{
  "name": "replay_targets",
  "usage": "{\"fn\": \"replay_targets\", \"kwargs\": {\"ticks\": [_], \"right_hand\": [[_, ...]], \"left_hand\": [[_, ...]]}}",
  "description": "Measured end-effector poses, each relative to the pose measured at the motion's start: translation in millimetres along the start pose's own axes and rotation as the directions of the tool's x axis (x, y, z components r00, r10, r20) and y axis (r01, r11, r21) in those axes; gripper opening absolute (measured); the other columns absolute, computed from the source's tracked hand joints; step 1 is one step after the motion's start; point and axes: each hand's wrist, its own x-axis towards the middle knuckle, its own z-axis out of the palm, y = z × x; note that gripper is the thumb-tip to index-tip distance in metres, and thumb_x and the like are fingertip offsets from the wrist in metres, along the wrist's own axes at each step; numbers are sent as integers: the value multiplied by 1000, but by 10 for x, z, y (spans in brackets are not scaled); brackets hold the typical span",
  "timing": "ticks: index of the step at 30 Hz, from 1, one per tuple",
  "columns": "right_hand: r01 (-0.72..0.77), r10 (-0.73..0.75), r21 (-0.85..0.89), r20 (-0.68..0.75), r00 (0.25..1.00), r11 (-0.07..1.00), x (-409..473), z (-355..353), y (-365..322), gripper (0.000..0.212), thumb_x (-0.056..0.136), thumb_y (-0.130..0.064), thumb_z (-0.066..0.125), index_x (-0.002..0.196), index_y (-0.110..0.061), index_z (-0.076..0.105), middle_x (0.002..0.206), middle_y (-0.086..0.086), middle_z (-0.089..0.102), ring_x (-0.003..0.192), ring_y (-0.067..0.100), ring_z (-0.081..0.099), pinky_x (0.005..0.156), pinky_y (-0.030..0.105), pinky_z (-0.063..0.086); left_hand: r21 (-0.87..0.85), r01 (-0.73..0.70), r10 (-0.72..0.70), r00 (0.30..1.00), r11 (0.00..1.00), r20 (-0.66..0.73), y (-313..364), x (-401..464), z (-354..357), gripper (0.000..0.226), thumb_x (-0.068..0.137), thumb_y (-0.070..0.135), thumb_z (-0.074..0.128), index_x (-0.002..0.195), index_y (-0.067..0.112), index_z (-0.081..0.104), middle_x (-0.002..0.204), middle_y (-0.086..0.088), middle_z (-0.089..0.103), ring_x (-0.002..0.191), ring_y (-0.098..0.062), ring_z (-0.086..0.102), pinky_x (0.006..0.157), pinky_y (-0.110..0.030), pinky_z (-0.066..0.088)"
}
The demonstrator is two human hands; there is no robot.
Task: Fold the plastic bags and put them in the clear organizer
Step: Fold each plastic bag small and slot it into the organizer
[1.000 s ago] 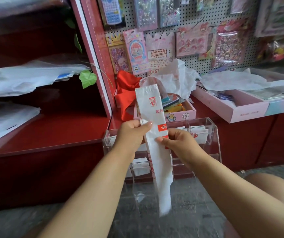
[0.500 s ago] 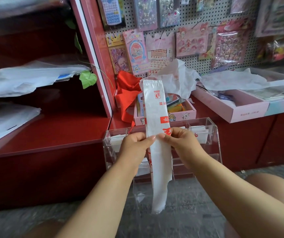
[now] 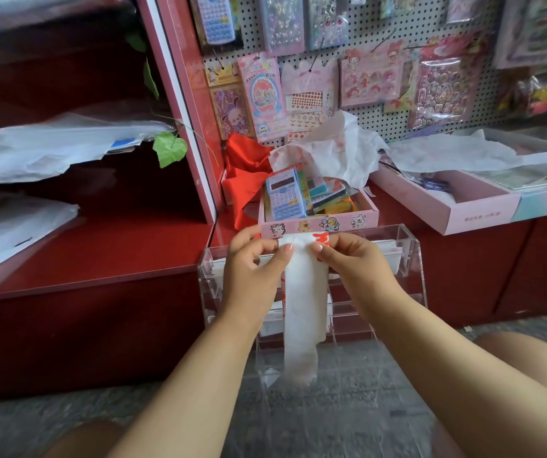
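**Plastic bag pinched at its fold above the clear organizer**

Plastic bag (image 3: 302, 302), white with red print, is held as a long narrow strip at the centre of the view, in front of the clear organizer (image 3: 411, 259). Its top edge is doubled over and pinched from both sides: the left hand (image 3: 252, 262) grips the left end of the fold between thumb and curled fingers, and the right hand (image 3: 351, 259) grips the right end in the same way. The two hands are close together, with only the width of the strip between the thumbs. Below the fold, the rest of the bag hangs straight down, and its lower end is seen against the grey floor (image 3: 364, 424) near the person.

The organizer is seen on the floor against the red counter (image 3: 100, 256); white folded items are visible through its walls, though which compartments hold them cannot be told. On the counter just beyond it, a pink box (image 3: 321, 223) is filled with a blue calculator (image 3: 285, 196) and other small goods. A red cloth (image 3: 245, 173) lies to the left of that box, and crumpled white bags (image 3: 341, 150) are heaped behind it. Sticker packs are hung on the pegboard (image 3: 364, 117) at the far side.
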Motion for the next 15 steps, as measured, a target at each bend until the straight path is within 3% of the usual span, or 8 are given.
{"fn": "replay_targets", "kwargs": {"ticks": [2,4,6,9,12,15], "right_hand": [[8,-8,33,-5,1000,999,-3,-9,-27,24,90,-15,66,86,9,65,85,13,69,76,18,61,74,31,54],[12,-12,64,-2,1000,998,-20,-15,-62,22,91,-15,64,83,5,65,83,12,68,75,18,61,72,29,53],[8,-8,70,1,1000,997,-34,-18,-95,20,92,-16,62,77,-4,66,78,9,67,71,17,59,69,28,51],[-12,13,66,-16,1000,998,-39,-30,-122,27,95,-20,60,69,-11,62,72,5,62,66,16,53,63,29,48],[-51,58,139,-42,997,989,-40,-25,-134,26,90,-30,65,80,-6,64,79,13,60,73,25,51,70,41,46],[-59,74,191,-73,995,980,-47,3,-134,48,77,-40,69,93,5,65,86,19,62,77,28,54,73,44,45]], "left_hand": [[6,-88,88,994,996,70,20,28,-26,17,84,14,74,68,18,69,123,26,54,120,9,49,99,-9,34],[-28,-133,135,986,991,97,22,45,-31,9,83,9,75,74,9,73,116,14,67,120,-1,56,103,-18,39],[-46,-160,163,984,986,71,57,44,-23,3,82,5,75,79,7,76,101,6,72,104,-3,64,94,-21,47],[-22,-189,190,981,982,51,107,36,-12,12,81,6,76,76,17,75,82,8,72,76,2,63,74,-13,47],[-41,-162,164,986,986,36,138,23,-8,20,83,7,74,72,24,74,71,12,70,69,2,61,68,-14,47],[-68,-105,107,993,992,39,186,-23,40,18,84,9,73,73,23,73,62,17,67,62,6,57,63,-10,45]]}}
